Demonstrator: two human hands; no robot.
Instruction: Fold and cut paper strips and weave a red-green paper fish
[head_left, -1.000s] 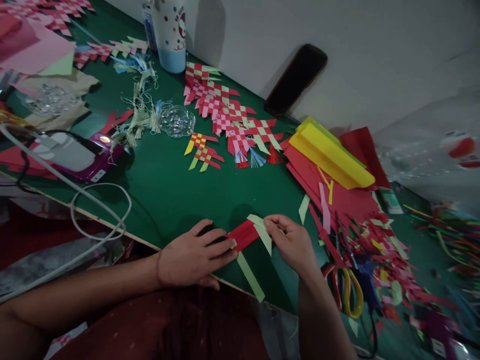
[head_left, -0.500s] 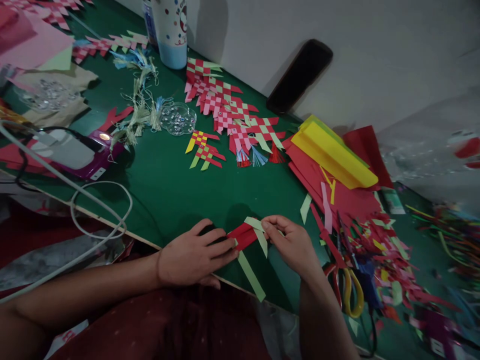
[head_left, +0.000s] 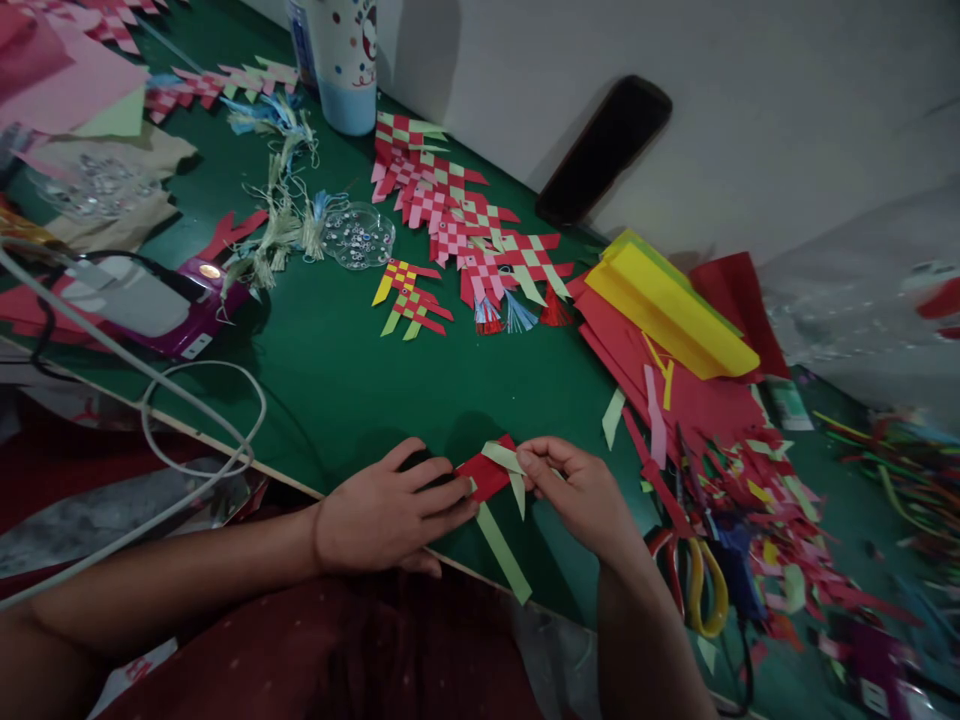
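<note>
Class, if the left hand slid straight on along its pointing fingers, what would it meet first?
Probably the red paper, right at the fingertips of the left hand; beyond it come the pale green strip and the right hand pinching it. Depth is hard to judge from this view.

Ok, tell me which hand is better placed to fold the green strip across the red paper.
Likely the right hand: it pinches the green strip where it lies over the red paper. The left hand is at the paper's other end, seemingly steadying it.
</note>
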